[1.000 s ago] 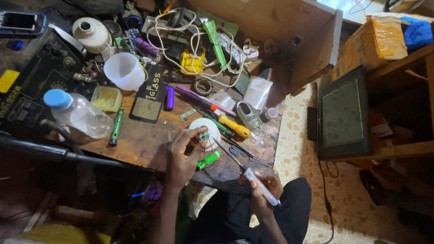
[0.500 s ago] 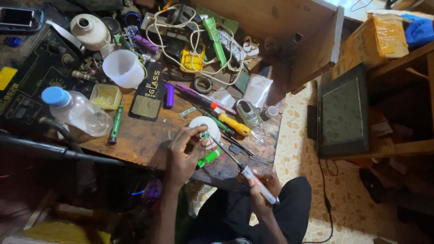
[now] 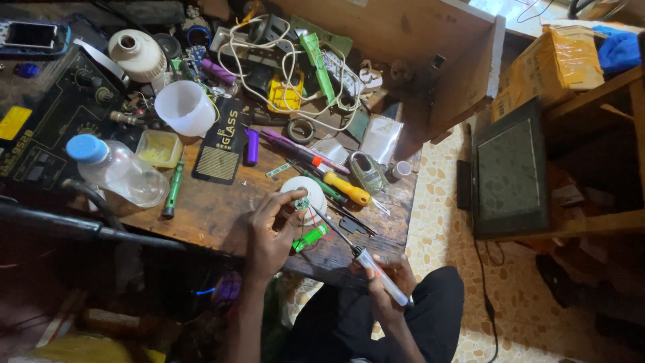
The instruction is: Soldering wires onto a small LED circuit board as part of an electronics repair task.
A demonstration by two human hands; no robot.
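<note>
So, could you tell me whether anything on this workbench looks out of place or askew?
The clear plastic bottle with the blue cap lies on its side at the bench's left edge, and white cables sprawl tangled over the tools at the back. Nothing looks spilled.

The desk (image 3: 222, 222) at mid-frame is worn, scuffed matt wood. The bottle (image 3: 117, 171) at left is clear glossy plastic; the cup (image 3: 185, 107) above it, smooth translucent plastic. The floor (image 3: 443, 222) at right looks like patterned glossy tile.

There are two hands, the left hand (image 3: 269, 232) and the right hand (image 3: 390, 279). I count one clear plastic bottle (image 3: 117, 171) at left, one white cup (image 3: 185, 107), three green screwdrivers (image 3: 173, 188), one yellow-handled screwdriver (image 3: 346, 188), and one dark screen (image 3: 508, 171) at right.
</note>
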